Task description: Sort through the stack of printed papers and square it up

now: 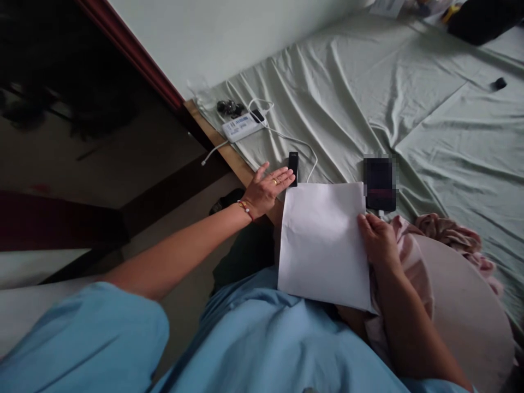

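The right hand [379, 240] pins a white paper sheet [323, 245] at the bed's [429, 109] near edge, its long axis running toward the wall. The left hand [268, 188] hovers flat and open, holding nothing, beside a black remote [293, 165].

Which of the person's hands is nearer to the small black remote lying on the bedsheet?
Left. The left hand is open with its fingertips right beside the black remote. The right hand rests on the white paper's far edge, well away.
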A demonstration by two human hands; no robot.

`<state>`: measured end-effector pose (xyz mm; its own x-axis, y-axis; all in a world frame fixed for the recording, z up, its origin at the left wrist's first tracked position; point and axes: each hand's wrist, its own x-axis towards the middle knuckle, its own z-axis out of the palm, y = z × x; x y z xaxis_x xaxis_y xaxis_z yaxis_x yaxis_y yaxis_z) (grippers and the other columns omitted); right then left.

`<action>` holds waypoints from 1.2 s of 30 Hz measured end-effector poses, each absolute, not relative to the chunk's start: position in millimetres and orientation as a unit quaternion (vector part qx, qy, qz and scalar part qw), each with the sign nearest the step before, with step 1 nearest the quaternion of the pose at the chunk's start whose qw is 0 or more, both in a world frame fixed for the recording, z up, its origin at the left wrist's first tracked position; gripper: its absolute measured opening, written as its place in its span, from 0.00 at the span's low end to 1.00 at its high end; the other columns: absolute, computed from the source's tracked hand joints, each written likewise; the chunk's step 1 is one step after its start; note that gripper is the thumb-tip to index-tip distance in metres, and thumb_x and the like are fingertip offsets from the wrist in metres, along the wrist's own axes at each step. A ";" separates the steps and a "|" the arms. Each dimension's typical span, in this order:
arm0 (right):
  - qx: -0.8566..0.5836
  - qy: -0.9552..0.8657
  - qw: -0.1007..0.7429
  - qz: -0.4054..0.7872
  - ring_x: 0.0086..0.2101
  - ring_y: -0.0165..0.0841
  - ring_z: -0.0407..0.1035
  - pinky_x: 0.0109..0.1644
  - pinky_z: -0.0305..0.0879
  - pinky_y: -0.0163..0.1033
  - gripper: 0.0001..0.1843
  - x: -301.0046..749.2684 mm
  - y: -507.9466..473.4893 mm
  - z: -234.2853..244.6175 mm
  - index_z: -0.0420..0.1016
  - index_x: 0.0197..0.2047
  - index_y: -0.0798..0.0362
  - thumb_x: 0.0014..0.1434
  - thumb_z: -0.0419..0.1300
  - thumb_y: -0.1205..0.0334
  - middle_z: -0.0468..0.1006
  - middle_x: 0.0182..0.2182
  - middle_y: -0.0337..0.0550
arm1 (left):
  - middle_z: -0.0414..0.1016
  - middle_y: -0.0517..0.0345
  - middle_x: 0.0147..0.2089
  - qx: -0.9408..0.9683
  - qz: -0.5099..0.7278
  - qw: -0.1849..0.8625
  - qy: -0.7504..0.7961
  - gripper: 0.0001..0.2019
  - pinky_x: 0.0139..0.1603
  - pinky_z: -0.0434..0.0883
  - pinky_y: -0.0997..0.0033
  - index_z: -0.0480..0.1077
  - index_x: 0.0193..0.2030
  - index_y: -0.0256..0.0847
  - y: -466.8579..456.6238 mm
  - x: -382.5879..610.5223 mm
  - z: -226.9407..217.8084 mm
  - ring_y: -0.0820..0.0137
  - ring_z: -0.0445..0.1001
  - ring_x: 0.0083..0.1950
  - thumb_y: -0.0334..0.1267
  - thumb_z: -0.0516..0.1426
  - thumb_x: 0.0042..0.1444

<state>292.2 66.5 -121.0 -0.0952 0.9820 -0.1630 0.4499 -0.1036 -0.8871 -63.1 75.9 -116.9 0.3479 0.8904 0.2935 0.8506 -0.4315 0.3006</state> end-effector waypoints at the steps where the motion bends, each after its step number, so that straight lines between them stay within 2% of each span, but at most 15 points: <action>1: -0.605 -0.596 0.302 0.433 0.24 0.31 0.55 0.26 0.49 0.37 0.25 292.4 66.5 -121.2 0.68 0.26 0.48 0.63 0.61 0.38 0.63 0.19 0.35 | 0.70 0.47 0.71 0.816 0.215 0.053 0.534 0.31 0.80 0.47 0.35 0.71 0.70 0.43 74.9 -62.1 -117.6 0.58 0.68 0.74 0.21 0.47 0.64; 4: -0.613 -0.592 0.302 0.428 0.24 0.31 0.56 0.26 0.50 0.36 0.25 292.8 65.7 -120.9 0.69 0.26 0.48 0.62 0.61 0.36 0.63 0.20 0.36 | 0.71 0.49 0.70 0.800 0.224 0.060 0.553 0.32 0.79 0.48 0.35 0.72 0.70 0.45 74.0 -57.1 -117.6 0.57 0.68 0.74 0.21 0.48 0.63; 6: -0.603 -0.581 0.307 0.453 0.24 0.30 0.56 0.25 0.50 0.36 0.26 292.8 64.1 -119.2 0.70 0.28 0.48 0.62 0.62 0.34 0.64 0.20 0.35 | 0.72 0.51 0.70 0.786 0.235 0.053 0.569 0.31 0.79 0.52 0.39 0.73 0.69 0.44 75.3 -54.3 -117.6 0.58 0.69 0.74 0.21 0.49 0.63; 12: -0.539 -0.549 0.358 0.529 0.22 0.28 0.52 0.23 0.48 0.35 0.25 289.4 54.1 -106.0 0.73 0.31 0.48 0.62 0.65 0.35 0.64 0.22 0.35 | 0.74 0.44 0.68 0.703 0.385 0.082 0.592 0.28 0.75 0.64 0.54 0.72 0.68 0.33 64.6 -54.0 -121.2 0.60 0.69 0.71 0.25 0.50 0.62; 14: -0.534 -0.533 0.387 0.529 0.22 0.27 0.50 0.23 0.46 0.35 0.25 288.1 52.1 -104.2 0.72 0.29 0.49 0.62 0.66 0.36 0.62 0.21 0.34 | 0.77 0.42 0.63 0.588 0.475 0.150 0.638 0.21 0.66 0.72 0.58 0.74 0.64 0.35 50.4 -51.1 -118.9 0.59 0.74 0.64 0.36 0.56 0.66; 16: -0.534 -0.524 0.415 0.518 0.22 0.27 0.49 0.23 0.46 0.35 0.26 286.9 52.0 -105.6 0.71 0.28 0.49 0.62 0.67 0.36 0.61 0.21 0.34 | 0.81 0.44 0.53 0.451 0.549 0.300 0.636 0.19 0.47 0.77 0.67 0.76 0.56 0.37 33.2 -43.1 -114.0 0.65 0.79 0.49 0.50 0.56 0.70; 18: -0.536 -0.521 0.436 0.501 0.23 0.26 0.50 0.25 0.47 0.35 0.26 285.6 53.4 -108.6 0.70 0.28 0.50 0.62 0.67 0.37 0.61 0.22 0.34 | 0.80 0.46 0.44 0.337 0.583 0.467 0.573 0.28 0.31 0.71 0.71 0.77 0.48 0.38 16.3 -30.1 -108.8 0.67 0.78 0.37 0.65 0.58 0.65; 21: -0.540 -0.518 0.457 0.481 0.24 0.26 0.51 0.26 0.47 0.35 0.26 283.4 55.5 -111.8 0.69 0.27 0.50 0.63 0.66 0.38 0.60 0.22 0.34 | 0.75 0.54 0.33 0.268 0.573 0.561 0.535 0.37 0.22 0.60 0.72 0.77 0.44 0.39 -2.8 -6.5 -106.7 0.72 0.67 0.25 0.75 0.63 0.51; 23: -0.545 -0.513 0.465 0.473 0.24 0.27 0.50 0.26 0.47 0.36 0.26 282.2 56.1 -112.2 0.67 0.26 0.50 0.63 0.66 0.38 0.59 0.22 0.33 | 0.69 0.57 0.27 0.269 0.532 0.596 0.538 0.34 0.23 0.57 0.71 0.77 0.41 0.39 -9.9 6.6 -110.6 0.73 0.62 0.23 0.74 0.63 0.53; 25: -0.550 -0.509 0.466 0.472 0.24 0.27 0.50 0.27 0.48 0.36 0.26 281.3 56.2 -112.0 0.67 0.26 0.49 0.64 0.65 0.39 0.59 0.21 0.33 | 0.68 0.57 0.27 0.288 0.518 0.572 0.567 0.32 0.26 0.59 0.70 0.76 0.39 0.39 -12.8 14.5 -116.3 0.71 0.63 0.26 0.71 0.63 0.56; 28: -0.550 -0.509 0.453 0.483 0.24 0.28 0.53 0.27 0.50 0.37 0.24 279.9 56.3 -112.1 0.70 0.28 0.49 0.64 0.64 0.38 0.61 0.22 0.35 | 0.58 0.61 0.22 0.352 0.471 0.498 0.638 0.35 0.25 0.54 0.70 0.62 0.24 0.39 -12.1 15.9 -121.7 0.74 0.55 0.24 0.72 0.64 0.54; 30: -0.552 -0.508 0.451 0.484 0.25 0.29 0.55 0.27 0.50 0.37 0.23 279.0 56.2 -112.3 0.73 0.33 0.49 0.65 0.61 0.37 0.64 0.24 0.36 | 0.51 0.62 0.21 0.401 0.445 0.438 0.670 0.39 0.25 0.50 0.70 0.53 0.21 0.40 -11.2 12.3 -121.9 0.76 0.50 0.24 0.74 0.61 0.56; 31: -0.551 -0.510 0.451 0.483 0.26 0.29 0.55 0.27 0.50 0.36 0.23 278.6 56.1 -112.3 0.74 0.35 0.49 0.66 0.61 0.37 0.65 0.25 0.37 | 0.51 0.61 0.20 0.426 0.440 0.408 0.677 0.39 0.25 0.51 0.70 0.52 0.21 0.40 -11.3 10.1 -121.5 0.75 0.50 0.24 0.74 0.59 0.58; 34: -0.538 -0.527 0.443 0.487 0.26 0.29 0.55 0.27 0.51 0.36 0.23 278.4 55.3 -111.5 0.72 0.35 0.49 0.67 0.60 0.37 0.63 0.25 0.36 | 0.62 0.58 0.22 0.486 0.451 0.339 0.667 0.35 0.33 0.65 0.71 0.62 0.22 0.39 -13.5 6.3 -121.3 0.72 0.61 0.28 0.69 0.57 0.65; 36: -0.531 -0.539 0.441 0.483 0.26 0.29 0.55 0.27 0.51 0.37 0.22 279.1 54.8 -111.2 0.71 0.34 0.49 0.68 0.61 0.39 0.63 0.25 0.36 | 0.74 0.53 0.31 0.474 0.485 0.339 0.651 0.30 0.45 0.72 0.69 0.73 0.30 0.38 -15.0 8.1 -123.9 0.68 0.71 0.36 0.66 0.58 0.65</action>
